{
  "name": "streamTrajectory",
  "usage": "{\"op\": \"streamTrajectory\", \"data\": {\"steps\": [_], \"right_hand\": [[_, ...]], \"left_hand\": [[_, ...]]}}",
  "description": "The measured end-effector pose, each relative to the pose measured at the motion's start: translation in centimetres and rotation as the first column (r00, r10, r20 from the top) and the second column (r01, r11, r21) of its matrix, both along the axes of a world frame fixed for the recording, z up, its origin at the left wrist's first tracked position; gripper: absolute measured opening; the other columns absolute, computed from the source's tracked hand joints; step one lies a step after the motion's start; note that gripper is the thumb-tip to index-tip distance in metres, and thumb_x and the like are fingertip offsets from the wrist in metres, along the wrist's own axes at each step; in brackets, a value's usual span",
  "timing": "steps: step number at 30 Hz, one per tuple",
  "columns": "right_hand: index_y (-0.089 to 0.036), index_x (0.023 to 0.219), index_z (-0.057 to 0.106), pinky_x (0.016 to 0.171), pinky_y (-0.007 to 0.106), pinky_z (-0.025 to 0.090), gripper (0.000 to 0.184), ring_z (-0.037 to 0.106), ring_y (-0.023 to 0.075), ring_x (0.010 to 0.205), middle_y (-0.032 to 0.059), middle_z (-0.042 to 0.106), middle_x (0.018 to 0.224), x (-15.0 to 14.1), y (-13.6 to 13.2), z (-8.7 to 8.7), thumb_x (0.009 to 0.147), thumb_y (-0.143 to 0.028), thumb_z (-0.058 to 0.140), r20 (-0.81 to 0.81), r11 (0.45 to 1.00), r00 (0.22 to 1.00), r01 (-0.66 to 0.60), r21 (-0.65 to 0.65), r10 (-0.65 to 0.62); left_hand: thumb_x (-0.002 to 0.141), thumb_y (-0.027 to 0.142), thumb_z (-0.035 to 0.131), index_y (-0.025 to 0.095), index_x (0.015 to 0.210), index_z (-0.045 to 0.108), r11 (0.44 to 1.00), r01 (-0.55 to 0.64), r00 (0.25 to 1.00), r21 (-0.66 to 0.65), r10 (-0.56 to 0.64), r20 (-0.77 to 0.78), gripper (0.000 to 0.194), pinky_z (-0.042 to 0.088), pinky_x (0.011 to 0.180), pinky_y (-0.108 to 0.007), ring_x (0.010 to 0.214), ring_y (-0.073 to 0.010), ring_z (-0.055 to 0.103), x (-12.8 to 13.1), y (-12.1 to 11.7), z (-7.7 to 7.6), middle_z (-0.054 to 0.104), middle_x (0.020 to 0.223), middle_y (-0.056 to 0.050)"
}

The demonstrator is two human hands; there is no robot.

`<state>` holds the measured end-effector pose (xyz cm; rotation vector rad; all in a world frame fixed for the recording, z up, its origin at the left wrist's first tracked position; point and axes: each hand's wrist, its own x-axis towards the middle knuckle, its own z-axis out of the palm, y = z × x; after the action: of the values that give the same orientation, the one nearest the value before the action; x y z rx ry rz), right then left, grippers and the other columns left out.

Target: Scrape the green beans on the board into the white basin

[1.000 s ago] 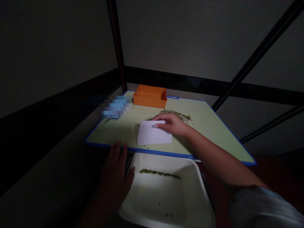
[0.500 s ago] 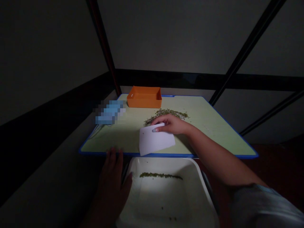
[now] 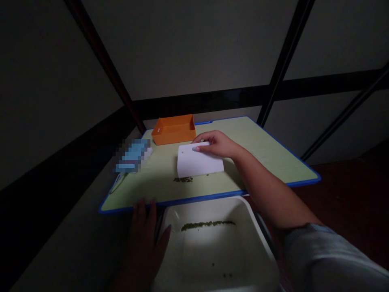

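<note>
My right hand reaches over the table and pinches a white card at its top edge, thumb in front. The card is tilted up, its lower edge low over the tabletop. Small dark green grains lie in front of the card's lower left edge; the card and hand may hide others. A white basin stands below the table's near edge, with a line of green grains along its far side and a few loose ones. Dim in shadow, my left hand has its fingers apart at the basin's left side, thumb near the rim.
An orange open box stands at the back left of the pale green table, which has a blue edge. A blurred-out blue object with a cord lies at the left edge. Dark-framed panels rise behind.
The card in my right hand has come down in front of the grain pile; grains now show just before its lower edge. The view has tilted. My left hand stays by the basin.
</note>
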<state>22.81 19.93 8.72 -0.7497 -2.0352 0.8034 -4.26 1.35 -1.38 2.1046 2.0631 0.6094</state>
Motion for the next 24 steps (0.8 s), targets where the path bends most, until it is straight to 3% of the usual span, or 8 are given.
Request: {"op": "streamTrajectory", "data": {"steps": [3,7,15,24], "right_hand": [[-0.015,0.09,0.071,0.076,0.029,0.045,0.021,0.062,0.0159,0.084,0.0055,0.071,0.092,0.9,0.0,0.5,0.073,-0.027,0.067,0.127,0.999,0.991,-0.029,-0.024,0.032],[-0.013,0.093,0.071,0.072,0.028,0.044,0.024,0.062,0.0159,0.08,0.0066,0.071,0.091,1.7,0.0,0.8,0.074,-0.026,0.065,0.216,1.0,0.976,0.02,-0.017,-0.016],[-0.015,0.095,0.071,0.075,0.027,0.043,0.024,0.062,0.0159,0.083,0.0057,0.071,0.093,0.8,-0.4,0.3,0.076,-0.026,0.063,0.304,1.0,0.953,-0.013,0.008,0.01],[-0.015,0.092,0.071,0.068,0.025,0.039,0.022,0.059,0.0146,0.075,0.0042,0.071,0.088,0.9,-0.5,0.4,0.073,-0.023,0.065,0.322,0.992,0.938,0.116,0.053,-0.127]], "left_hand": [[0.082,0.055,0.035,0.007,0.138,0.033,0.999,-0.027,1.0,-0.035,0.027,0.01,0.073,0.02,0.112,-0.058,0.142,-0.0324,0.005,0.2,0.2,0.3,0.012,0.153,-0.024],[0.082,0.054,0.036,0.011,0.139,0.032,0.997,-0.071,0.997,0.032,0.072,-0.007,0.071,0.02,0.111,-0.058,0.143,-0.0317,0.004,1.1,0.3,0.0,0.013,0.154,-0.023],[0.081,0.055,0.038,0.01,0.139,0.031,0.994,-0.1,0.993,0.044,0.103,-0.051,0.074,0.023,0.11,-0.058,0.143,-0.0341,0.007,2.0,-0.1,0.0,0.015,0.153,-0.025],[0.083,0.054,0.038,0.012,0.142,0.025,0.996,-0.042,0.997,0.084,0.048,-0.069,0.073,0.021,0.112,-0.056,0.143,-0.0317,0.002,1.8,-0.3,-0.5,0.011,0.153,-0.025]]}}
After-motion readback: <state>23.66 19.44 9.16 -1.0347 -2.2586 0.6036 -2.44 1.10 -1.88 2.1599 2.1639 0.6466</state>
